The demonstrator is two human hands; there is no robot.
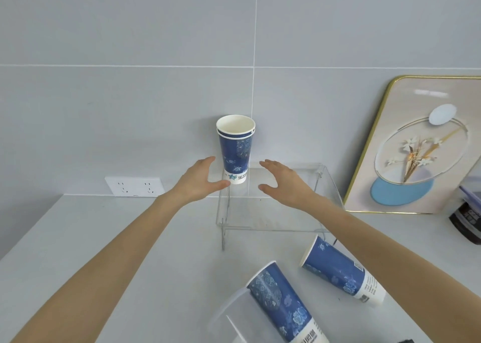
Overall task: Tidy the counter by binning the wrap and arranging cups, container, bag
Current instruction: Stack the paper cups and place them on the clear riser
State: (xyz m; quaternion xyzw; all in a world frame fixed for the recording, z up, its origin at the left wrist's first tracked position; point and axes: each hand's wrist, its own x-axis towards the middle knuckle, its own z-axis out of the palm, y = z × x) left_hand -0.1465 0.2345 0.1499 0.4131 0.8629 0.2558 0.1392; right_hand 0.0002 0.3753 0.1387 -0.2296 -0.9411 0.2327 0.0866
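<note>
A stack of two blue-and-white paper cups [236,150] stands upright at the back left of a clear acrylic riser shelf [281,217], against the wall. My left hand [199,181] is open just left of the stack, thumb near its base. My right hand [283,181] is open to its right, apart from it. Two more blue cups lie on their sides on the counter: one [343,272] under my right forearm, another [282,301] near the bottom edge. A clear plastic container [229,319] sits beside that cup, partly cut off.
A gold-framed flower picture [416,145] leans on the wall at the right. A dark bag [467,220] stands at the far right edge. A white double wall socket [134,186] sits low on the tiled wall. The grey counter [104,238] spreads left.
</note>
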